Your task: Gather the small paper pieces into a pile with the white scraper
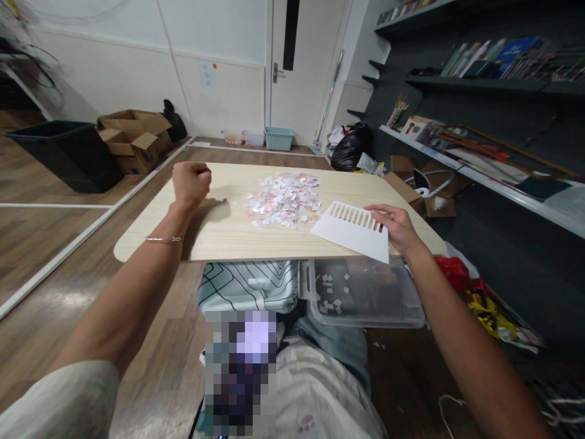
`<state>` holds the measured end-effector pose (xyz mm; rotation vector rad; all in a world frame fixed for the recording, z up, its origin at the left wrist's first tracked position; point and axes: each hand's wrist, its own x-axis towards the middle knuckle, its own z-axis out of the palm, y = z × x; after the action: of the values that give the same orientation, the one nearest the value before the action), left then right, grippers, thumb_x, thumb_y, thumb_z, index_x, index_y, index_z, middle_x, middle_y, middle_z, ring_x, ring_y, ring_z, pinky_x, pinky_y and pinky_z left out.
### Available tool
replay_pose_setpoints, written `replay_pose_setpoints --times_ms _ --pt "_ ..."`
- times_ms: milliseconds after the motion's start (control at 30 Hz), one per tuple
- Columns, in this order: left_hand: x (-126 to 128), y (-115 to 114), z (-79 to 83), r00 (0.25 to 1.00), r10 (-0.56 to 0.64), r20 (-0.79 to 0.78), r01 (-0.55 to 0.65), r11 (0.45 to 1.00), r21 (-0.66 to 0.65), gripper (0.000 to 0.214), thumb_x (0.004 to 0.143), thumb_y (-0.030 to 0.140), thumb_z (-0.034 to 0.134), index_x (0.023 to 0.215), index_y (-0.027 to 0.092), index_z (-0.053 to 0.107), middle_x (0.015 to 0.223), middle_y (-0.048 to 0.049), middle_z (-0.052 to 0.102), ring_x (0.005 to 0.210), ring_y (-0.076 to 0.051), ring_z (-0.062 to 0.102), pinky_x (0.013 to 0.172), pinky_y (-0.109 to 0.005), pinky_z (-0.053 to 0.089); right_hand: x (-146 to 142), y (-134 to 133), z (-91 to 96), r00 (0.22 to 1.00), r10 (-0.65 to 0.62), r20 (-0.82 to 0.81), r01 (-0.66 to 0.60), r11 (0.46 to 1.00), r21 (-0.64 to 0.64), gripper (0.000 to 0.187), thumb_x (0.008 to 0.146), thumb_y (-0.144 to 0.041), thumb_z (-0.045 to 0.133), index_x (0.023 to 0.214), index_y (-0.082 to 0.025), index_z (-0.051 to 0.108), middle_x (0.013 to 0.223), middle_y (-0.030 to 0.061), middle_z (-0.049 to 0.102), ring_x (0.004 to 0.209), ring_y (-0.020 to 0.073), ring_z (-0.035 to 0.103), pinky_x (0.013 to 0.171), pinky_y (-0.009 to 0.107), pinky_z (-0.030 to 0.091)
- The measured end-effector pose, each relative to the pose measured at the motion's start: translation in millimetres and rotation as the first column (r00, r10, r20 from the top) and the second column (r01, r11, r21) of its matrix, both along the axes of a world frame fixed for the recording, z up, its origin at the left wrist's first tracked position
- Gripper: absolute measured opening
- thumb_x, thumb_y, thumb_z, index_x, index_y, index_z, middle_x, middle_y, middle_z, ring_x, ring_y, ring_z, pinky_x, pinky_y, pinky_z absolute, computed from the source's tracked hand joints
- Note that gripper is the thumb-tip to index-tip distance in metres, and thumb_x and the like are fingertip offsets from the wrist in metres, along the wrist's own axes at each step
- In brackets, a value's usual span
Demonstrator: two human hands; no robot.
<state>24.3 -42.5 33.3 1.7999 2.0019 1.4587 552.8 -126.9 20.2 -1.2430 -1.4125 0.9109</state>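
A pile of several small white and pink paper scraps [284, 200] lies in the middle of a low, light wooden table [228, 235]. My left hand [191, 182] is curled into a fist above the table's left part, apart from the pile. My right hand [397, 227] grips the right edge of a flat white plastic scraper [353, 230] with a slotted top edge. The scraper rests on the table just right of the pile.
A clear plastic bin [365, 296] with a few scraps in it sits on the floor under the table's near right edge, beside a patterned cushion [249, 285]. Cardboard boxes [134, 139] and a black bin [68, 152] stand far left. Dark shelves [484, 122] line the right.
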Motion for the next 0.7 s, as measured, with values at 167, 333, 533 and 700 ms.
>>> replay_pose_setpoints --times_ms 167,333,533,700 --pt "-0.4 1.9 -1.2 1.0 -0.024 0.02 0.024 1.0 -0.004 0.013 0.073 0.014 0.056 0.062 0.022 0.056 0.055 0.0022 0.042 0.063 -0.017 0.048 0.067 -0.032 0.038 -0.9 -0.6 0.1 1.0 -0.001 0.002 0.001 1.0 0.001 0.048 0.065 -0.06 0.103 0.094 -0.024 0.088 0.074 0.0043 0.081 0.054 0.0187 0.068 0.051 0.03 0.051" --pt "-0.6 2.3 -2.3 0.998 -0.042 0.035 0.042 0.999 0.007 0.014 0.074 0.014 0.055 0.062 0.022 0.055 0.055 0.0018 0.042 0.062 -0.017 0.044 0.066 -0.033 0.037 -2.0 -1.7 1.0 0.999 -0.007 -0.032 0.007 1.0 -0.011 0.05 0.061 -0.059 0.106 0.093 -0.024 0.089 0.074 0.0043 0.082 0.055 0.0172 0.067 0.052 0.029 0.051" --pt "0.1 2.0 -1.4 0.998 -0.039 0.041 0.039 0.999 -0.012 0.016 0.074 0.012 0.057 0.062 0.022 0.053 0.054 0.0031 0.038 0.062 -0.016 0.045 0.065 -0.032 0.036 -0.7 -0.8 -0.4 1.0 -0.004 -0.01 0.004 1.0 0.011 0.047 0.065 -0.058 0.104 0.094 -0.024 0.09 0.074 0.004 0.081 0.054 0.0165 0.066 0.051 0.028 0.051" --pt "-2.2 4.2 -2.8 0.998 -0.057 0.023 0.057 0.998 0.027 0.019 0.075 0.011 0.055 0.06 0.023 0.053 0.052 0.0033 0.038 0.059 -0.016 0.044 0.064 -0.032 0.036 -0.8 -0.3 -0.4 1.0 -0.001 -0.015 0.001 1.0 0.008 0.048 0.064 -0.058 0.105 0.094 -0.024 0.089 0.077 0.0045 0.082 0.055 0.0164 0.067 0.052 0.028 0.053"
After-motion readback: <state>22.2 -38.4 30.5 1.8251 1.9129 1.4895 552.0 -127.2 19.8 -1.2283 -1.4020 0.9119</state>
